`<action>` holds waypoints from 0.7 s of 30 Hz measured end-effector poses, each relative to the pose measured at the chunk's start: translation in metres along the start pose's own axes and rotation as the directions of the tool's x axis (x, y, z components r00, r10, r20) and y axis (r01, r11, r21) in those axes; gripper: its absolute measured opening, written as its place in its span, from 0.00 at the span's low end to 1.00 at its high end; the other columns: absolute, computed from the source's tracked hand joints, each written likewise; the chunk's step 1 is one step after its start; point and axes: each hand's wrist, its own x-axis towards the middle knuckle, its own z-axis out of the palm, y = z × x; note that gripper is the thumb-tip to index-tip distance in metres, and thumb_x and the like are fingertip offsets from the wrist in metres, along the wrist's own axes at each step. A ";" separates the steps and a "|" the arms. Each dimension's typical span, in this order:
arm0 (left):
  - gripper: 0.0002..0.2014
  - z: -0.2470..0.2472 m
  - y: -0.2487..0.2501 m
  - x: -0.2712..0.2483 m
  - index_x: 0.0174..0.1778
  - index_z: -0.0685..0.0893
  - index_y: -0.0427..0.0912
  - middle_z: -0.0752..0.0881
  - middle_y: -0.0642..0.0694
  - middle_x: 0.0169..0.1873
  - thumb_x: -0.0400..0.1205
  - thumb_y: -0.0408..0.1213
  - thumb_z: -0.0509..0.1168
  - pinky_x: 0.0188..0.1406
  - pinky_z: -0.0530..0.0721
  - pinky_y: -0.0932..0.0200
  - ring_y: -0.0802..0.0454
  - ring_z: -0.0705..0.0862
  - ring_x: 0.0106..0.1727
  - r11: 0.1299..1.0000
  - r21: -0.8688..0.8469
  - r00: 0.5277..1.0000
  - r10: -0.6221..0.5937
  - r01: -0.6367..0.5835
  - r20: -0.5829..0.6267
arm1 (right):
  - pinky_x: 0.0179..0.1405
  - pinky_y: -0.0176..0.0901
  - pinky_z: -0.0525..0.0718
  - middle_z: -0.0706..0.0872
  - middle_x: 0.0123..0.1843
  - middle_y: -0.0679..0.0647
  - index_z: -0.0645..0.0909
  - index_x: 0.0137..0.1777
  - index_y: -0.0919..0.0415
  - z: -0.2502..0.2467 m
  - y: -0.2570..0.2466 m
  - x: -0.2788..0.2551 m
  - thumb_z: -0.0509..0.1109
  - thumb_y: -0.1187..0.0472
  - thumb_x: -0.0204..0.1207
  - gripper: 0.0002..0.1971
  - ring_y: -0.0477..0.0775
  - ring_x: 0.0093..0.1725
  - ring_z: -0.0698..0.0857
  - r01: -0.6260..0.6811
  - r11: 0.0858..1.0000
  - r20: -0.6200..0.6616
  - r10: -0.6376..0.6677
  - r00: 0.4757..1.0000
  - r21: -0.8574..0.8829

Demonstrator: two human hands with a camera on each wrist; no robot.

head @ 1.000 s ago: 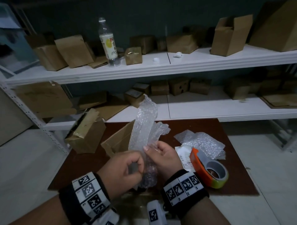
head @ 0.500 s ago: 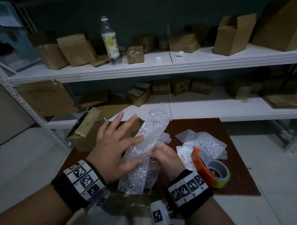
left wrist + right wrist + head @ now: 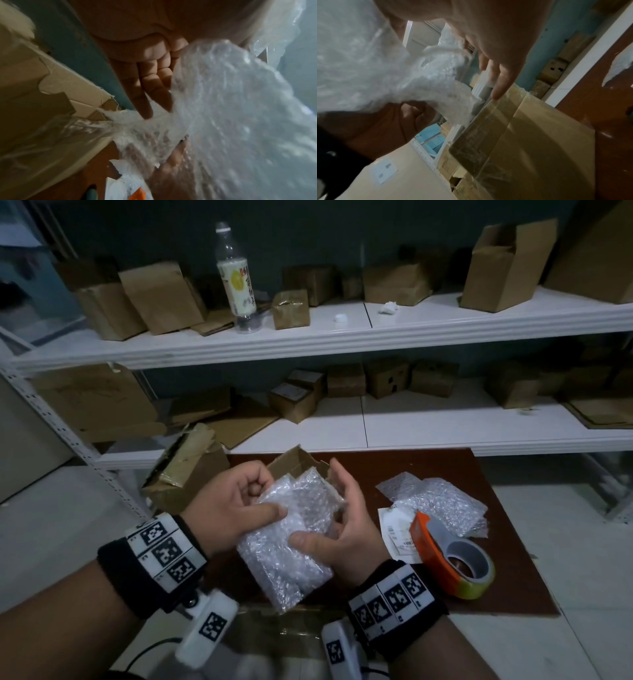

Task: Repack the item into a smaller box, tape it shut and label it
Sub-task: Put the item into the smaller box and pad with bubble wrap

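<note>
A bubble-wrapped item [image 3: 291,539] is held in both hands above the brown mat [image 3: 507,570]. My left hand [image 3: 233,501] pinches its upper left, thumb on top and fingers [image 3: 149,86] along the wrap [image 3: 231,108]. My right hand [image 3: 342,525] grips its right side, thumb on the front and fingers [image 3: 501,75] behind the wrap [image 3: 368,67]. A small open cardboard box [image 3: 294,462] stands just behind the hands. The item inside the wrap is hidden.
An orange tape dispenser with a roll [image 3: 455,566], a white label [image 3: 397,529] and loose bubble wrap [image 3: 442,501] lie on the mat's right. A larger taped box [image 3: 185,474] sits at left. White shelves [image 3: 342,340] carry several boxes and a bottle [image 3: 236,278].
The wrap's loose end, upright a second ago, is folded down over the item into a compact bundle. My left hand went from flat on the wrap to pinching it.
</note>
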 end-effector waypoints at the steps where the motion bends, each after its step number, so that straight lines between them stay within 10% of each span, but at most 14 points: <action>1: 0.21 0.000 0.000 0.001 0.40 0.77 0.35 0.83 0.48 0.28 0.65 0.35 0.84 0.24 0.81 0.60 0.52 0.81 0.27 0.999 -0.043 1.000 0.000 0.000 0.001 | 0.65 0.70 0.83 0.83 0.72 0.55 0.67 0.80 0.45 0.003 0.000 0.000 0.88 0.69 0.59 0.51 0.64 0.69 0.85 -0.007 1.000 0.043 0.006 0.999 0.020; 5: 0.25 0.005 -0.004 0.004 0.45 0.81 0.36 0.86 0.46 0.30 0.62 0.44 0.85 0.26 0.83 0.61 0.53 0.84 0.29 0.959 -0.279 0.994 -0.072 0.047 -0.082 | 0.61 0.77 0.83 0.90 0.60 0.67 0.82 0.66 0.63 0.009 -0.003 0.003 0.81 0.69 0.69 0.25 0.70 0.60 0.89 -0.010 1.000 -0.020 0.009 1.000 -0.029; 10: 0.35 0.015 -0.015 -0.004 0.65 0.81 0.33 0.89 0.30 0.57 0.64 0.39 0.85 0.57 0.87 0.36 0.30 0.88 0.58 0.845 -0.470 0.966 -0.248 0.255 0.076 | 0.62 0.77 0.82 0.86 0.63 0.74 0.79 0.68 0.69 0.007 -0.001 0.011 0.75 0.69 0.75 0.22 0.78 0.62 0.86 0.081 0.986 -0.118 -0.064 0.991 0.145; 13: 0.12 0.007 -0.004 0.008 0.53 0.83 0.34 0.93 0.38 0.43 0.76 0.26 0.75 0.42 0.89 0.50 0.40 0.91 0.44 0.964 -0.199 0.959 -0.212 0.175 -0.186 | 0.50 0.59 0.89 0.90 0.59 0.61 0.82 0.64 0.59 0.007 0.003 0.016 0.76 0.63 0.77 0.16 0.61 0.56 0.91 0.050 0.999 -0.271 -0.042 0.962 0.023; 16: 0.10 -0.022 0.010 0.030 0.44 0.82 0.46 0.90 0.48 0.35 0.77 0.29 0.75 0.30 0.83 0.61 0.54 0.88 0.34 0.960 0.243 0.897 -0.015 0.137 -0.442 | 0.37 0.39 0.87 0.89 0.55 0.51 0.82 0.61 0.49 0.000 0.008 0.021 0.70 0.56 0.82 0.09 0.45 0.49 0.90 -0.002 0.991 -0.428 -0.056 0.902 -0.133; 18: 0.14 -0.040 0.013 0.046 0.40 0.80 0.56 0.86 0.55 0.37 0.74 0.34 0.76 0.35 0.78 0.59 0.54 0.85 0.39 0.790 0.598 0.942 0.083 0.136 -0.324 | 0.40 0.36 0.87 0.89 0.57 0.50 0.83 0.64 0.49 -0.006 0.013 0.024 0.69 0.54 0.83 0.11 0.45 0.53 0.89 -0.017 0.983 -0.449 -0.068 0.891 -0.183; 21: 0.13 -0.039 0.000 0.068 0.43 0.75 0.62 0.81 0.58 0.41 0.74 0.41 0.73 0.44 0.75 0.57 0.52 0.83 0.47 0.380 0.925 0.996 -0.073 -0.012 0.043 | 0.53 0.24 0.81 0.86 0.65 0.46 0.84 0.59 0.42 -0.006 0.017 0.024 0.71 0.56 0.82 0.09 0.34 0.58 0.85 0.003 0.930 -0.401 -0.163 0.901 -0.369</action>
